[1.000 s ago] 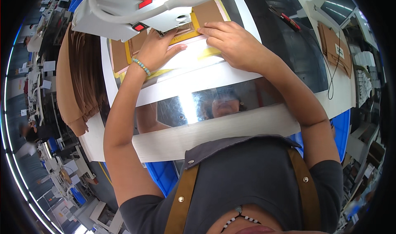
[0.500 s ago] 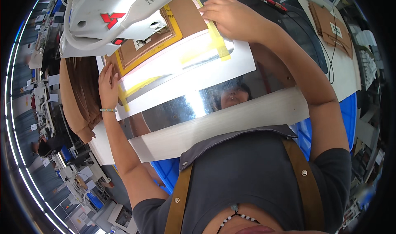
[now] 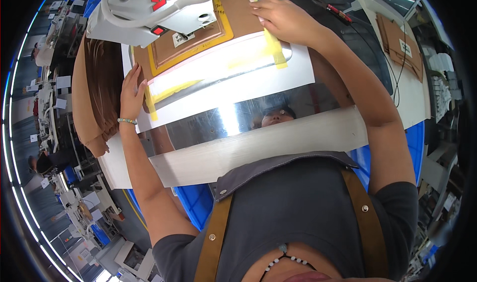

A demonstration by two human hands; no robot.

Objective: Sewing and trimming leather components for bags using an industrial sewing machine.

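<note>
A brown leather-like panel (image 3: pixel 243 19) with a raised yellow-edged frame (image 3: pixel 191 51) lies on a white sheet (image 3: pixel 293 75), under the head of a white sewing machine (image 3: pixel 171 18). Yellow tape (image 3: pixel 277 50) runs along the panel's sides. My left hand (image 3: pixel 132 95), wearing a beaded bracelet, rests at the left edge, fingers stretched out and thumb apart. At the far right edge, my right hand (image 3: pixel 285 21) lies with its fingers over the taped border. Neither hand lifts anything. The machine head hides the panel's far left part and the needle area.
A shiny metal plate (image 3: pixel 206 128) and a pale board (image 3: pixel 258 145) lie nearer me. Brown sheets (image 3: pixel 102 88) hang at the left. Red-handled snips (image 3: pixel 338 12), a dark cable and stacked brown pieces (image 3: pixel 397 46) are at the right. Blue bins (image 3: pixel 194 200) stand below.
The whole view has shifted slightly, with the machine head now higher and further right in the picture. Both hands stay at the same edges of the panel.
</note>
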